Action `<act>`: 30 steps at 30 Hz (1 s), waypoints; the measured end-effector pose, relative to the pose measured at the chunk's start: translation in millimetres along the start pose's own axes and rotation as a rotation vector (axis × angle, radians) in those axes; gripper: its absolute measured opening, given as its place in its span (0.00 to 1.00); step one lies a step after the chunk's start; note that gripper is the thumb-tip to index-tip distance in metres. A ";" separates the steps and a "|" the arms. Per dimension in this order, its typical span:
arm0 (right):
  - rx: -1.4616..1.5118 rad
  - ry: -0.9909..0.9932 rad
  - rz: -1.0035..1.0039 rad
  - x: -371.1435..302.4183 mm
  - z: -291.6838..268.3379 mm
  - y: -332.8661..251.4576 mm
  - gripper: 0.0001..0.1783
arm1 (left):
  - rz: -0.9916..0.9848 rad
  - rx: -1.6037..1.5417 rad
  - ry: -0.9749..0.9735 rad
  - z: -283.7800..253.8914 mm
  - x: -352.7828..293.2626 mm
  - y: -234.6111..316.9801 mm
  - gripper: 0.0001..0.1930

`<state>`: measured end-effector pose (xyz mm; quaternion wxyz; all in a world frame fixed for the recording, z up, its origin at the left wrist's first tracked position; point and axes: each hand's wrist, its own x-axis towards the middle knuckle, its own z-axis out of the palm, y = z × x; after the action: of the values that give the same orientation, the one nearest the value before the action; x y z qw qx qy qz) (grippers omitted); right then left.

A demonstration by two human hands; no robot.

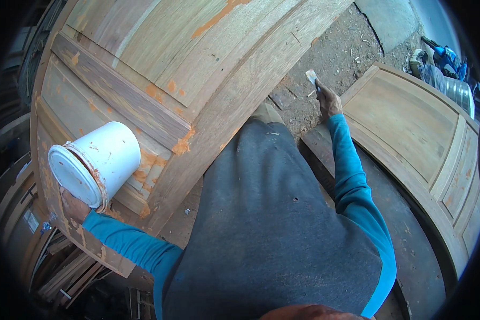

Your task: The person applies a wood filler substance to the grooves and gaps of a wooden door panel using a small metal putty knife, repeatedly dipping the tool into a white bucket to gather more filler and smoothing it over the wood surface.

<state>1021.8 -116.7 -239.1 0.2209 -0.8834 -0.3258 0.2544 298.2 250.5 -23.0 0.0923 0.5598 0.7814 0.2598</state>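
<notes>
At the left, a white plastic bucket (114, 146) with a lid and orange-brown smears round its rim sits over a large panelled wooden door. My left hand (74, 206) is closed at the lid's near edge, its fingertips partly hidden by the bucket. Farther off to the right, my right hand (329, 102) grips a putty knife (311, 77) with a pale blade, held above the ground and away from the door. The wooden door (240, 85) carries orange-brown filler patches (183, 141) along its joints and panels.
A second panelled door (405, 125) lies at the right, beside a dark board (410, 256). Debris litters the dirt floor (341, 45). At the far right stand a metal tin (458, 93) and a blue object (447, 60). Wood offcuts (72, 274) are heaped at the lower left.
</notes>
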 end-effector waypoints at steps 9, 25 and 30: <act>0.254 0.273 -0.102 49.5 -68.5 -62.9 0.17 | -0.015 0.076 0.023 -0.6 12.6 -8.9 0.27; 0.247 -0.159 -0.152 65.1 -72.6 -106.7 0.19 | -0.067 0.223 0.004 -14.4 16.6 -38.7 0.27; 0.245 -0.155 -0.319 93.5 -74.6 -173.5 0.19 | 0.034 0.155 0.032 -13.5 13.9 -51.2 0.27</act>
<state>1047.2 50.6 -113.6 0.3386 -0.7649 -0.4441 0.3211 245.1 247.1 -35.5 0.0317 0.5741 0.7910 0.2089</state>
